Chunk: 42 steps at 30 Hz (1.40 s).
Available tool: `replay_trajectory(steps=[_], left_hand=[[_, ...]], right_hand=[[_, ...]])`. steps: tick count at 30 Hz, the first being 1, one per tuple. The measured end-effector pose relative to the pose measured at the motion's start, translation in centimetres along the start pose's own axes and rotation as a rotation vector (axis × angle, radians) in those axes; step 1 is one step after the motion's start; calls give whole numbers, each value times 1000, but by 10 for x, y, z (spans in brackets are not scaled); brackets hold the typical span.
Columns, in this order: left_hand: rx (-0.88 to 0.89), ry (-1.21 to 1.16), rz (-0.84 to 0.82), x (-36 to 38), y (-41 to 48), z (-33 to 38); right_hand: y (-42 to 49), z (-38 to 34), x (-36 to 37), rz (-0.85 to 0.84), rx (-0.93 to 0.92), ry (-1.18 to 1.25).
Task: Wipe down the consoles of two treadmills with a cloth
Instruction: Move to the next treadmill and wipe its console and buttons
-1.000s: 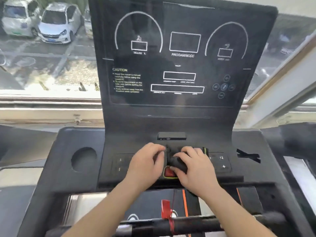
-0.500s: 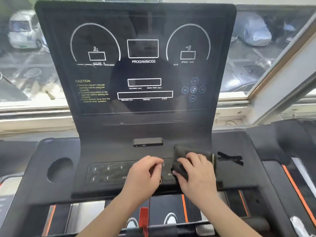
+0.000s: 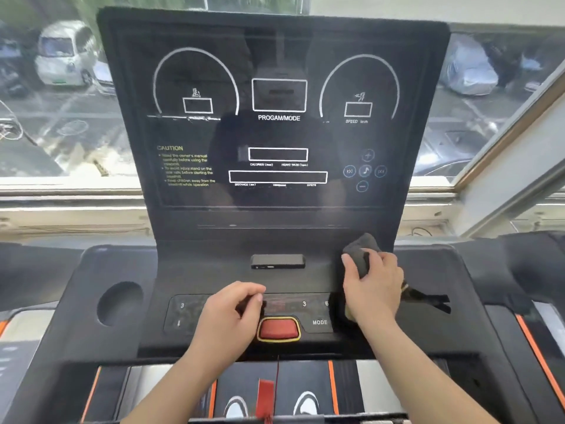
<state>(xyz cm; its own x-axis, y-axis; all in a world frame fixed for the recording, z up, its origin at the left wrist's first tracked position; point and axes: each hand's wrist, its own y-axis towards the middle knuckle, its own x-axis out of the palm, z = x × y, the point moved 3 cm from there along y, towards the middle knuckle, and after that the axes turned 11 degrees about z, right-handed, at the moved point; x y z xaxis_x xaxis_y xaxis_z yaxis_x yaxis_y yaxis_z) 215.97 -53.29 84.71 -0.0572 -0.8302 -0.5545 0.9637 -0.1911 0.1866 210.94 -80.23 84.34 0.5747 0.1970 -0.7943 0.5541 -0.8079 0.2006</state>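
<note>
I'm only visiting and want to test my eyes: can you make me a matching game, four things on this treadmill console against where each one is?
Things:
1. dark cloth
2. red button
3. round cup holder
4. small black box

Places:
A. far left of the console
B. centre, at the foot of the display
C. gripped in the right hand
D. low centre, yellow-rimmed

Pairs: 1-C, 2-D, 3-A, 4-B.
</note>
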Motion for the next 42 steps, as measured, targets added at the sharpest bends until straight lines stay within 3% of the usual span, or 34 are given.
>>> replay_trajectory(steps=[5, 10, 14, 18, 22, 26, 28, 31, 33, 35, 38, 42], left_hand=[[-63, 10, 90, -39, 9, -28], [-145, -29, 139, -70, 11, -50], [-159, -17, 143, -94, 11, -65], [-196, 14, 173, -117, 10, -84], [-227, 39, 221, -139, 16, -97], [-241, -8, 241, -153, 28, -96], [-238, -38, 249, -155, 35, -90], [-223, -79, 267, -152, 49, -81], [-230, -121, 269, -150, 60, -75], [-241, -136, 264, -148, 68, -68], [-252, -148, 264, -141, 71, -66], [-247, -133, 220, -127, 71, -65]], right_hand=[[-22, -61, 20, 54, -8, 147], [-61, -113, 45, -7, -512, -106], [-77, -162, 57, -105, -794, -242], [-124, -208, 81, -311, -997, -221], [-156, -221, 105, -443, -967, -141], [-134, -224, 88, -441, -517, 196], [-122, -237, 67, -331, -440, 419], [-117, -264, 36, -82, -716, 537], [-114, -274, 36, 50, -951, 408], [-106, -269, 54, 37, -1083, 217], [-95, -247, 77, -111, -1217, 20], [-84, -229, 66, -112, -1197, -21]])
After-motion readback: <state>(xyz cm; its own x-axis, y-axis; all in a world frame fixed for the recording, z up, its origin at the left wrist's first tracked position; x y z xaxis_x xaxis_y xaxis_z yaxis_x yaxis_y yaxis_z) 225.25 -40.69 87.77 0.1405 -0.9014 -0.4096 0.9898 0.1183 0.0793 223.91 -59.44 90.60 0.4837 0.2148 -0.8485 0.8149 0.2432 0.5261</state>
